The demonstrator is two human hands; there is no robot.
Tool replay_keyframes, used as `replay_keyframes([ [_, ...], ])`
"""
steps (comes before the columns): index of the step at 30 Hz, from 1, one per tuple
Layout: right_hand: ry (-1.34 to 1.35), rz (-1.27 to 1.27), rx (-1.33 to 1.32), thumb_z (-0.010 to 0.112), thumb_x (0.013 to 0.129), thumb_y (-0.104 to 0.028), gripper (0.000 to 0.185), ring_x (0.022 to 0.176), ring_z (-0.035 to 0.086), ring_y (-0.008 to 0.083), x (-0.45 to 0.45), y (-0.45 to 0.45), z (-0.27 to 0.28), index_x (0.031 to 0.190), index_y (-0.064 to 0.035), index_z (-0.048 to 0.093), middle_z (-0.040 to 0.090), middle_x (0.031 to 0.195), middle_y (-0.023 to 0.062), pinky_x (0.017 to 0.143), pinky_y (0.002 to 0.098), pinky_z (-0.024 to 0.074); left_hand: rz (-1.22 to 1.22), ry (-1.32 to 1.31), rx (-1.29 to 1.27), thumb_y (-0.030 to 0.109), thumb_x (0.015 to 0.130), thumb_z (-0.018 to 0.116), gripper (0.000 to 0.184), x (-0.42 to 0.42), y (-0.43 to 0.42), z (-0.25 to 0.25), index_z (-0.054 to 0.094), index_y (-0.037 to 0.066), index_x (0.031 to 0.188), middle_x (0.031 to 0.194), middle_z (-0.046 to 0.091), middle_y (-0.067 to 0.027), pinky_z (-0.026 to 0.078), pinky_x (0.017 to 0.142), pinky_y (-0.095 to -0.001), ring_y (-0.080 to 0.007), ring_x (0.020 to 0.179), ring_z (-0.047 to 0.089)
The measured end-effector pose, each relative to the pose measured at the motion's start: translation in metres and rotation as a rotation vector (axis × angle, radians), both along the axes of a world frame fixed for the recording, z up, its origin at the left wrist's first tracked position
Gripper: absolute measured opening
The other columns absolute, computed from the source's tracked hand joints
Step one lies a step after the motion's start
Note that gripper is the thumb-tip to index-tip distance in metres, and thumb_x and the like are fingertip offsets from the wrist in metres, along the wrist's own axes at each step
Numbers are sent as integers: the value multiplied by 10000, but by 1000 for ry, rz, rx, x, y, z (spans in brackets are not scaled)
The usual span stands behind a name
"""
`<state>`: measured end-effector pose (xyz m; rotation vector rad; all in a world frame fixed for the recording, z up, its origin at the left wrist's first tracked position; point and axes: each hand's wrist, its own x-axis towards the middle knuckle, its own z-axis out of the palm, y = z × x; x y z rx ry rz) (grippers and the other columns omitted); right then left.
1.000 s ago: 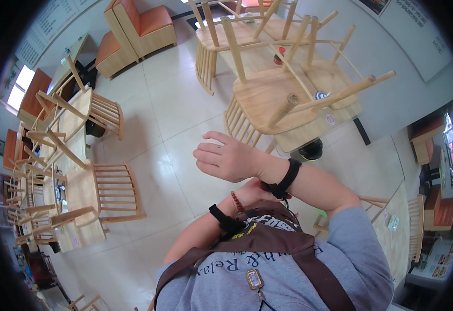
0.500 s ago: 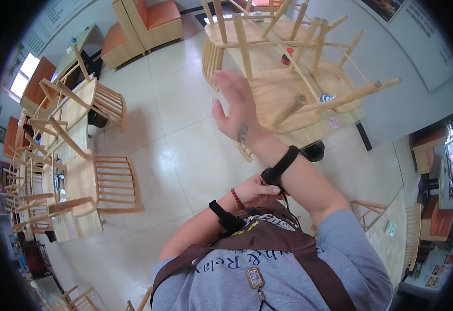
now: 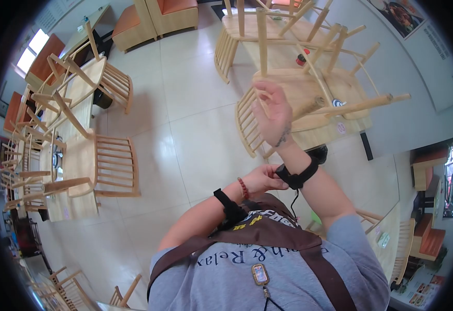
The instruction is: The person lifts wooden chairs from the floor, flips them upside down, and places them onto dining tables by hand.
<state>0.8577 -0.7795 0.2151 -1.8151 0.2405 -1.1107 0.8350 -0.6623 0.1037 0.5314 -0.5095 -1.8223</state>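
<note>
My left hand, with a red bead bracelet at its wrist, pinches the edge of a black wrist strap. That strap carries a small black box and circles my right forearm; a thin black cord hangs below it. My right hand is raised in front of an upturned chair, its fingers loosely curved and apart, holding nothing. A tattoo marks its wrist. A second black strap sits on my left forearm. Below are a brown apron and a small pendant on my chest.
Upturned wooden chairs rest on a table ahead to the right, near a grey wall. More wooden chairs stand upside down on tables at left. Orange-seated booths line the back. Pale floor tiles lie between.
My right hand has shifted right and down in the view, its fingers curling more. The strap on the right forearm has turned and moved right. My left hand stays at it.
</note>
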Motion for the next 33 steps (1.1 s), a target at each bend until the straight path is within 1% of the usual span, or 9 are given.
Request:
replay_keyframes([
  [3, 15, -27, -60, 597, 790, -21, 307, 1067, 536, 189, -7, -5, 5, 1092, -55, 561, 553, 1131, 91, 886, 306, 438, -29, -23, -8, -27, 829, 639, 359, -2, 0, 6, 564, 17, 1178, 1064, 658, -87, 488, 923, -287, -159, 998, 628],
  [10, 158, -89, -296, 601, 766, -21, 226, 937, 592, 265, -16, -2, -2, 991, -43, 606, 603, 1004, 122, 832, 324, 471, -81, -192, 44, 5, 840, 633, 311, 14, 9, 5, 568, -15, 1144, 1123, 629, -135, 503, 890, -298, -179, 997, 632],
  [14, 695, 200, -388, 613, 780, -91, 184, 877, 618, 306, -57, -21, -44, 960, -53, 629, 640, 911, 131, 770, 365, 497, 109, -1232, -7, 121, 818, 678, 422, 72, 42, -20, 544, 30, 1208, 1119, 627, -136, 499, 871, -335, -208, 1013, 625],
  [16, 892, 281, -467, 619, 785, -131, 216, 865, 627, 305, -90, -30, -71, 987, -57, 632, 650, 906, 140, 757, 367, 500, 408, -1831, -109, 118, 817, 678, 412, 103, 74, -23, 560, 42, 1204, 1108, 636, -120, 507, 838, -332, -206, 966, 641],
  [20, 983, 103, -284, 624, 784, -136, 226, 852, 643, 285, -137, -40, -93, 995, -57, 641, 663, 925, 136, 764, 352, 507, 794, -1107, -75, 126, 895, 587, 269, 150, 112, 108, 611, 22, 1142, 1107, 646, -102, 435, 957, -325, -163, 1065, 588],
  [22, 1042, 33, -207, 626, 782, -127, 227, 853, 646, 279, -150, -40, -101, 996, -51, 644, 664, 938, 138, 774, 347, 507, 851, -732, -513, 412, 959, 405, 554, 162, 130, 204, 435, -5, 1324, 1284, 526, -190, 311, 1073, -454, -342, 1229, 472],
  [23, 1036, 12, -186, 625, 782, -121, 227, 853, 647, 276, -153, -39, -104, 996, -46, 644, 664, 941, 139, 779, 344, 506, 795, -612, -710, 411, 958, 408, 556, 170, 140, 235, 432, -5, 1326, 1285, 523, -193, 312, 1072, -454, -344, 1229, 471],
  [27, 1063, 31, -219, 634, 790, -97, 224, 854, 656, 233, -151, -25, -114, 995, -8, 636, 666, 945, 137, 761, 333, 511, 697, -645, -914, 411, 953, 419, 564, 183, 153, 287, 417, -6, 1333, 1289, 514, -202, 317, 1070, -453, -350, 1229, 467],
  [33, 1002, 69, -178, 624, 804, -108, 215, 843, 651, 217, -147, -4, -102, 998, -16, 635, 665, 936, 126, 771, 327, 504, 657, -743, -852, 410, 947, 436, 578, 167, 139, 274, 394, -8, 1344, 1294, 499, -216, 325, 1067, -452, -360, 1230, 462],
])
